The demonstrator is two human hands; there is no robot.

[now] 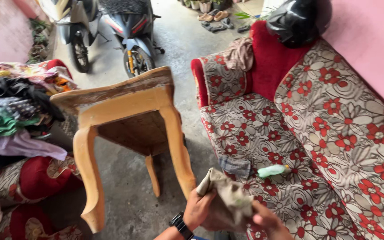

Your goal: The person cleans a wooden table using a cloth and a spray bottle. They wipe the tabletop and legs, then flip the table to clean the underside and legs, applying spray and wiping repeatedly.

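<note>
Nearest the camera, at bottom centre, the left hand (197,210) and right hand (267,221) both grip a crumpled beige cloth (227,198) bunched between them. Just beyond, to the left, stands the wooden table (130,106), nearer the left hand.

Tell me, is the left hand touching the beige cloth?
Touching. The head view shows the left hand gripping the beige cloth at its left edge, and the right hand holding its other side.
</note>
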